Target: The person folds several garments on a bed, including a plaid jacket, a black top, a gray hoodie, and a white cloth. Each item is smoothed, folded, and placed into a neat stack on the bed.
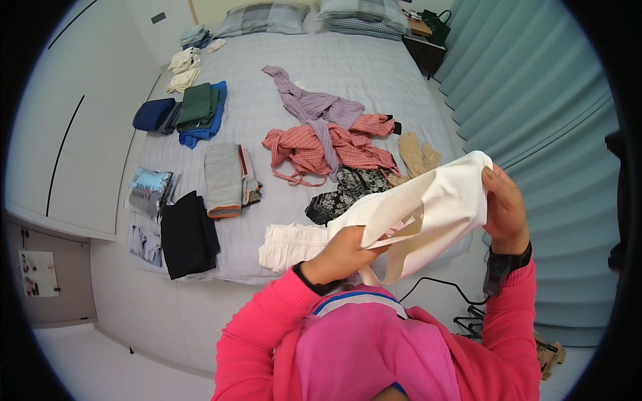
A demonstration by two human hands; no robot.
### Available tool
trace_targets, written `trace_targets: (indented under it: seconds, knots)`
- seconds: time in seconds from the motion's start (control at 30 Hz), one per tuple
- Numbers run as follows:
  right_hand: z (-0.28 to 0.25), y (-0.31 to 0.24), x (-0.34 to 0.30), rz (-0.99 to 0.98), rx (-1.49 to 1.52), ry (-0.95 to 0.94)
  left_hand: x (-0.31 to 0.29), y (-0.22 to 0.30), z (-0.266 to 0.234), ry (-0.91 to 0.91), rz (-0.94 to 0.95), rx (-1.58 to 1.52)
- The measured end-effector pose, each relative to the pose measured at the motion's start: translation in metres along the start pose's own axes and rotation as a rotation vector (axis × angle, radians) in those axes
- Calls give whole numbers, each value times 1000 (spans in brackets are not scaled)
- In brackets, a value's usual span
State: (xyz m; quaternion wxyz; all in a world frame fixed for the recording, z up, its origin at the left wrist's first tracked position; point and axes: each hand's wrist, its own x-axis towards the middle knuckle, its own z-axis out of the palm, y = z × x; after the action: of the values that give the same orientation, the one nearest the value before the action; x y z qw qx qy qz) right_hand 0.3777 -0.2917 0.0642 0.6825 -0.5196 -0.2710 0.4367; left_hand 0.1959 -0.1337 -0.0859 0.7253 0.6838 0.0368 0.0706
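A white cloth item [455, 190] with strap-like bands and a gap in its middle is stretched between my hands, above the near edge of the bed; I cannot tell its exact kind. My left hand [344, 256] closes on its near left edge. At the far right end, my right hand [505, 204] grips it, with the thumb on top. Just behind my left hand lies a folded white garment [291, 246]. A black patterned garment [348, 192] is partly hidden beneath the held cloth.
Beyond lie a red checked garment [301, 148], a mauve garment [321, 107] and a beige one [418, 155]. On the left are folded grey clothes [224, 177], black cloth [187, 234], a plastic package [150, 187] and a green folded garment [196, 105]. Curtains [535, 100] hang at right.
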Motion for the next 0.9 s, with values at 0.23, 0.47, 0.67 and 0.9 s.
trace_targets:
  seconds: [0.23,0.47,0.67,0.9]
  knots:
    - [-31,18,-8,5,66,146,-30,32,-62,-99,35,-149]
    - [-46,37,-9,59,-76,201,-25,70,-77,49,-136,-262]
    - [-63,52,-18,45,-341,261,-27,77,-77,1,-146,-184]
    - [-60,52,-36,-303,-918,356,-32,66,-71,-35,-230,-134]
